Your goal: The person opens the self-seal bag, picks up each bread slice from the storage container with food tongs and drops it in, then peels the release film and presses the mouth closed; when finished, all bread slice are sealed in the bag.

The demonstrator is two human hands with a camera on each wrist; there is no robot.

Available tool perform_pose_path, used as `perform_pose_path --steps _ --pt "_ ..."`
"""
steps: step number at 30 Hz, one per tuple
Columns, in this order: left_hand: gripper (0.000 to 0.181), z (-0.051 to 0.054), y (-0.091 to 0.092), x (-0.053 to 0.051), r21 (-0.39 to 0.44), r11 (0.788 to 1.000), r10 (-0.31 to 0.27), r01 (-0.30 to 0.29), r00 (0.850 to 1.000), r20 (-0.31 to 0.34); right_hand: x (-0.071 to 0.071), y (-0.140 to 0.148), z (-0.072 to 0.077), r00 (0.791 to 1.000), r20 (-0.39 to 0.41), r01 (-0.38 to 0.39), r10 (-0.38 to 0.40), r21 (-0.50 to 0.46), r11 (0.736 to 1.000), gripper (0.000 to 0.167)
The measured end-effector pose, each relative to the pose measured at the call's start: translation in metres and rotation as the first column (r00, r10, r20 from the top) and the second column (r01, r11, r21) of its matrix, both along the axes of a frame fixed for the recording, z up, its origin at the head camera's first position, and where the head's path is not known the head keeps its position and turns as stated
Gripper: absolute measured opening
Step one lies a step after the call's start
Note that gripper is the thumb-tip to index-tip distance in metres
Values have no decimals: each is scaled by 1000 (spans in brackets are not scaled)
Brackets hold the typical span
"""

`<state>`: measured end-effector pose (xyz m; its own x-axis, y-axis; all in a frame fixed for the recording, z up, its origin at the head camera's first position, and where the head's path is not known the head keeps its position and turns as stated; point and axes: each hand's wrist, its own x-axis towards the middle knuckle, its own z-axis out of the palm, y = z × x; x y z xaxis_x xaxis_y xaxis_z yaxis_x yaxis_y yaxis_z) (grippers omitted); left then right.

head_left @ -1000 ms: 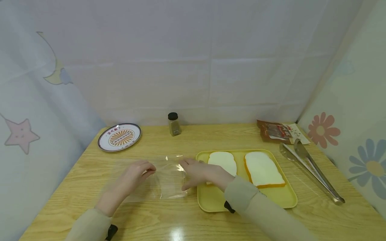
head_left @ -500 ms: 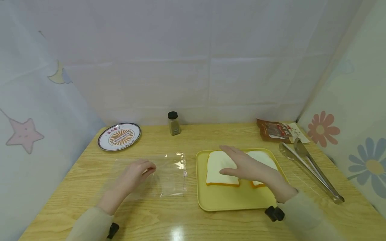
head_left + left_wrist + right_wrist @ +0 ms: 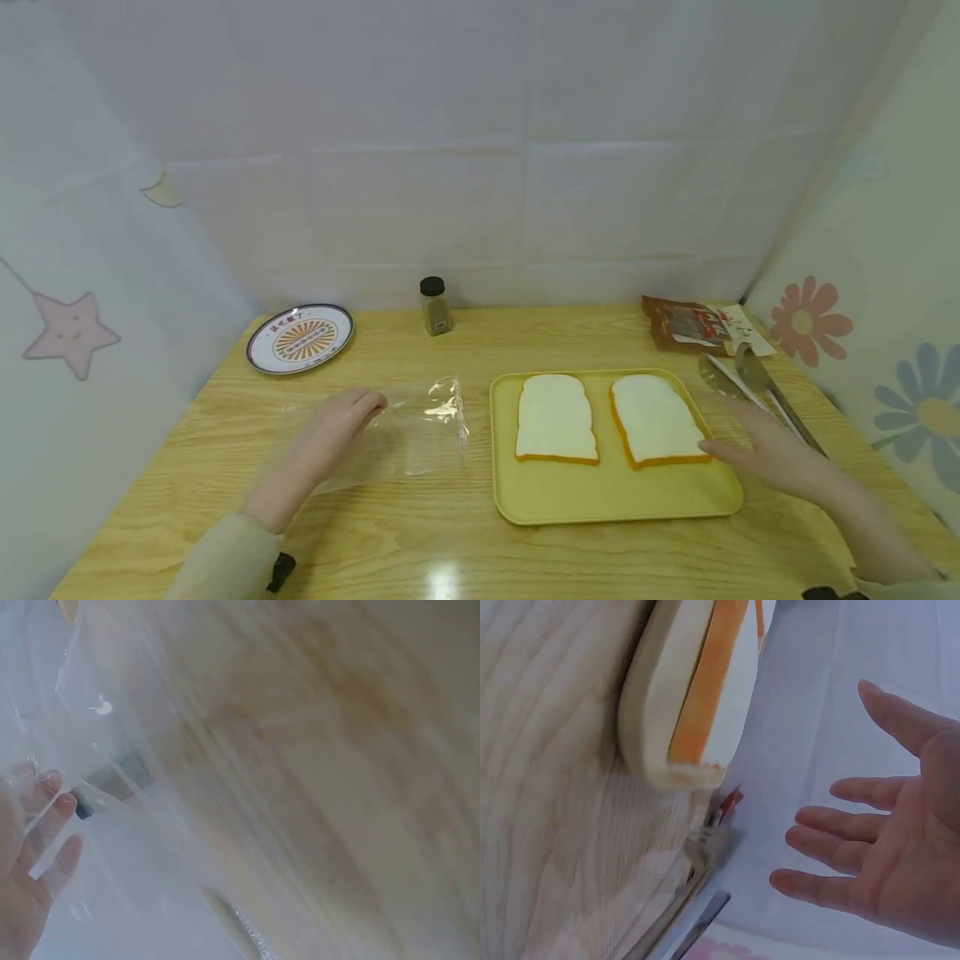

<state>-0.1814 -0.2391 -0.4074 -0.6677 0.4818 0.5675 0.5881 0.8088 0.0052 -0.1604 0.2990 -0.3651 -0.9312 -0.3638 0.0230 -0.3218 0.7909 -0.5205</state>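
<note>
Off a yellow tray's (image 3: 600, 504) left edge, a clear bag (image 3: 423, 433) is being pinched by the left hand (image 3: 341, 421). Near the tabletop's (image 3: 420, 558) right edge, tongs (image 3: 757, 371) are being partly hidden by the right hand (image 3: 772, 454), spread wide — its palm being shown only in the right wrist view.

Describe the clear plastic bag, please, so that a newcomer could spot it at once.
On the wooden table, find the yellow tray and look just left. The clear plastic bag is there, held by the left hand. Unlike the tray and patterned plate, it shows wood grain through it.
</note>
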Motion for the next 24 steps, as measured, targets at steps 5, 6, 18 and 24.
perform_pose_path --steps 5,6,18,24 --pt "15 0 -2 1 -16 1000 1 -1 1000 -1 -1 42 -10 995 -12 103 -103 104 989 79" --pt "14 0 -3 1 -18 1000 3 -3 1000 2 -1 47 -10 993 -13 120 -120 131 984 80" --pt "15 6 -6 3 5 999 -49 49 999 -1 -9 67 -16 981 78 157 -176 203 967 50" --pt "21 4 -10 2 17 996 -84 83 996 15 -22 77 -27 973 46 208 -225 244 947 38"
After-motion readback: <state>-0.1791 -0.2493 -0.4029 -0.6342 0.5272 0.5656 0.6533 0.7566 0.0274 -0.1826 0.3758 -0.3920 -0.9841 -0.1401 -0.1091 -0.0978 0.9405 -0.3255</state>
